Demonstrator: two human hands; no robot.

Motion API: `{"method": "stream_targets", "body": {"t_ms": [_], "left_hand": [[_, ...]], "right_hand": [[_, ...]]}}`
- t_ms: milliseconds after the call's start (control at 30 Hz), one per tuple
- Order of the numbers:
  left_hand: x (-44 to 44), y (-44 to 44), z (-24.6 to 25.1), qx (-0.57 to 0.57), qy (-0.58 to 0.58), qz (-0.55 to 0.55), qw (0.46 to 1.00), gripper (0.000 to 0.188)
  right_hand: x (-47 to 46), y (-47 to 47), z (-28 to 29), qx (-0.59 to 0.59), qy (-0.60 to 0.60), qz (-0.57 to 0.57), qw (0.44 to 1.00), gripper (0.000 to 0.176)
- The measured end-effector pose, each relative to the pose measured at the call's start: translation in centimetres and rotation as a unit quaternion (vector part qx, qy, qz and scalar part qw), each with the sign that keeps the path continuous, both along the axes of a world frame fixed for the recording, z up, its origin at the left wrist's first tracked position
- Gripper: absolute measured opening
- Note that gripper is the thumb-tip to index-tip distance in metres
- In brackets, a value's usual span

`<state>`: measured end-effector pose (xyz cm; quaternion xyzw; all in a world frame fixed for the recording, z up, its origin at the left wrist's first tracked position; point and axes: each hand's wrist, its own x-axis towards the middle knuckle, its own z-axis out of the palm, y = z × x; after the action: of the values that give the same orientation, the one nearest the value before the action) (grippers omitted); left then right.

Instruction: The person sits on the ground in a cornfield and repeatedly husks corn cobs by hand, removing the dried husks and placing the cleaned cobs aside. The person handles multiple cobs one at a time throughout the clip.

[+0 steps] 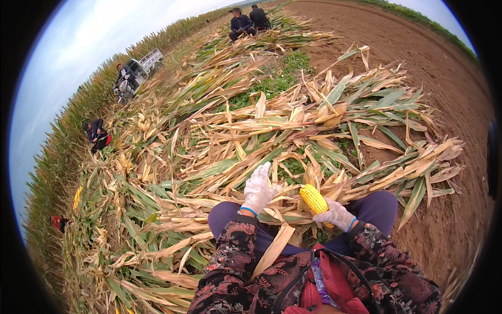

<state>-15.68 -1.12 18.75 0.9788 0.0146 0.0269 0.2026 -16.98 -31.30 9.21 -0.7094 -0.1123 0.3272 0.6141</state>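
Note:
A husked ear of yellow corn (313, 198) is in my right hand (336, 215), which wears a white knit glove with a blue cuff. The ear tilts up to the left, kernels bare, its lower end partly behind my fingers. My left hand (259, 190), gloved alike, hovers over the stalks left of the ear. Its fingers and thumb are apart, with nothing seen in it. Dry corn stalks and leaves (235, 167) lie beyond both hands. One loose dry husk leaf (276, 245) rests across my lap between my forearms.
Bare brown soil (443, 235) borders the stalks on the right. Another yellow ear (77, 197) lies at far left. Standing corn (55, 157) lines the left. Several people (240, 25) work farther off; one sits on a cargo tricycle (135, 74).

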Motion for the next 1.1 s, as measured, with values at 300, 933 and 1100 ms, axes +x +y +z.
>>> {"method": "stream_targets", "body": {"t_ms": [300,933,1100], "left_hand": [[-3.2,-4.5,3.2,0.079,0.179,-0.322,0.926,0.079],[-1.1,6.3,4.1,-0.824,0.208,0.282,0.444,0.044],[21.8,17.9,17.6,-0.725,-0.347,0.036,0.594,0.068]], "right_hand": [[0.2,0.8,6.3,-0.141,-0.292,0.150,0.934,0.073],[1.0,-3.0,1.6,-0.064,-0.027,-0.026,0.997,0.024],[2.2,-1.7,2.1,-0.037,-0.075,-0.022,0.996,0.023]]}}
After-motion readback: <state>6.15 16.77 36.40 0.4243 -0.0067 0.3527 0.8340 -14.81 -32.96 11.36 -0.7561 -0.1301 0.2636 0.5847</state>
